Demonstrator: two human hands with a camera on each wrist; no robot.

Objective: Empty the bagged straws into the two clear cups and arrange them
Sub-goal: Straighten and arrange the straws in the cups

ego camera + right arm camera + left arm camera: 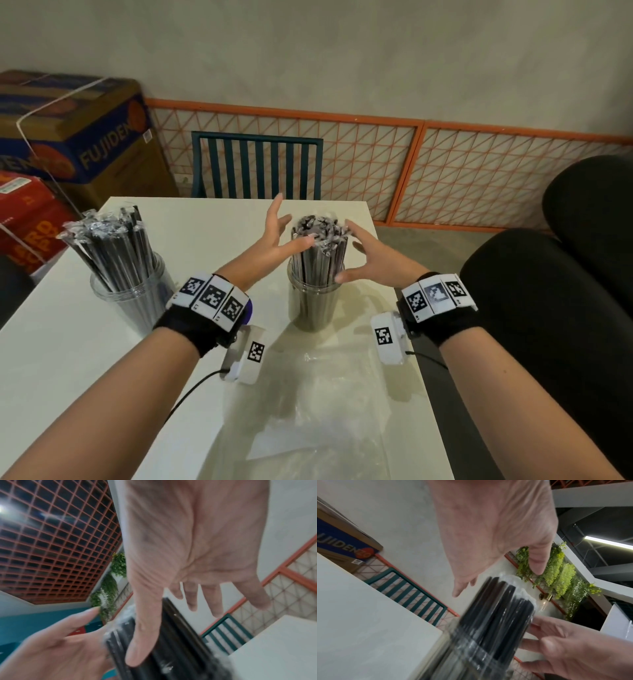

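Two clear cups stand on the white table (102, 359). The left cup (132, 301) holds wrapped black straws (109, 246) that lean to the left. The right cup (313, 305) holds an upright bundle of black straws (320, 236) (496, 609) (171, 635). My left hand (277, 233) (488, 534) is open on the left side of that bundle, fingers spread, its thumb touching the straw tops. My right hand (370, 260) (188, 547) is open on the bundle's right side, thumb against the straws just above the rim. The empty clear plastic bag (322, 418) lies flat on the table near me.
A teal slatted chair (257, 168) stands behind the table's far edge. Cardboard boxes (75, 130) are stacked at the left. Black cushioned seats (555, 308) are close to the table's right edge. An orange lattice fence (445, 171) runs along the wall.
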